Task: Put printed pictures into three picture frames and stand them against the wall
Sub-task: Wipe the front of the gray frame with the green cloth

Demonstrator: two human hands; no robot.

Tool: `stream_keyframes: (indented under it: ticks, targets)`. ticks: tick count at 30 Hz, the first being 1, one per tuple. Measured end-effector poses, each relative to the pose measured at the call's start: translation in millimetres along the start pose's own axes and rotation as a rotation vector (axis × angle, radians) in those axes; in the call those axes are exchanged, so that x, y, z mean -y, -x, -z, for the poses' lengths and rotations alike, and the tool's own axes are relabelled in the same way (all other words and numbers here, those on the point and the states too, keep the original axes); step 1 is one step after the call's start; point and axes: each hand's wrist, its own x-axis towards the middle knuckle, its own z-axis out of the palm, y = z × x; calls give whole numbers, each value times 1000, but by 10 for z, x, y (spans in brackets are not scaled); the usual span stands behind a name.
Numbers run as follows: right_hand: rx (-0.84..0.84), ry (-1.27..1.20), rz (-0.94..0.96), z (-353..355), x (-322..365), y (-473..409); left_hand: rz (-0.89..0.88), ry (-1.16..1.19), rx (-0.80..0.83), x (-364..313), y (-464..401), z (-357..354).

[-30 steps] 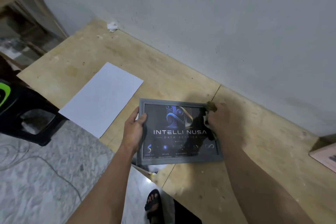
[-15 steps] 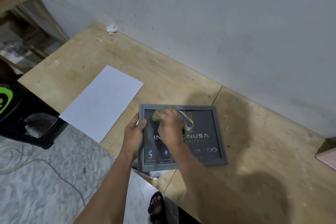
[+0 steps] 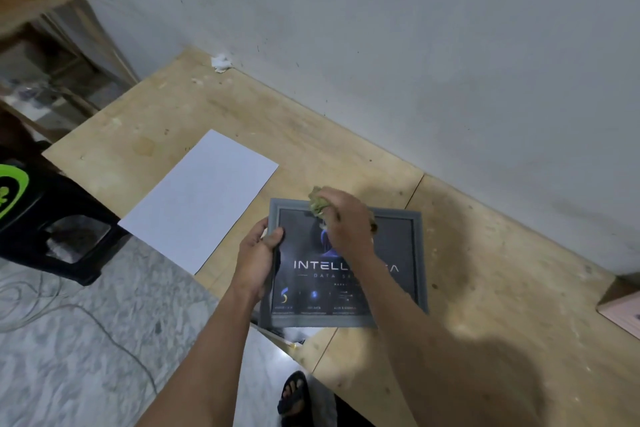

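Gripping: left hand (image 3: 258,258) clasped grey rectangular picture frame (image 3: 417,253) at its left edge
Wiping: right hand (image 3: 346,222) clutched crumpled green cloth (image 3: 318,202) on the glossy front

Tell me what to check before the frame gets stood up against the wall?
1. Picture inside the grey frame: ok, print shows behind the front.
2. Left hand grips the frame's left edge: ok.
3. Right hand free: not ok, it holds a green cloth on the frame's top.
4. Front wiped clean: cannot tell.
5. Bare wall behind the frame: ok.
6. White sheet out of the way: ok, it lies apart, to the left.
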Motion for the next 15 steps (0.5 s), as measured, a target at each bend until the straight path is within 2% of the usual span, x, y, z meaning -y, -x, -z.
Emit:
stream_keyframes:
  ticks: [2, 5, 8, 12, 14, 15]
  targets:
    - [89, 65, 106, -127, 16, 174, -10, 42, 11, -9, 2, -48]
    - [223, -35, 132, -266, 17, 569, -7, 83, -19, 11, 5, -29]
    - [341, -102, 74, -276, -20, 1031, 13, 63, -72, 42, -17, 68]
    - [592, -149, -75, -36, 38, 1351, -5, 14, -98, 21, 12, 182]
    - [587, -196, -148, 180, 148, 1287, -23, -3, -79, -70, 56, 202]
    - [508, -244, -173, 304, 217, 1183, -41, -26, -64, -139, 86, 206]
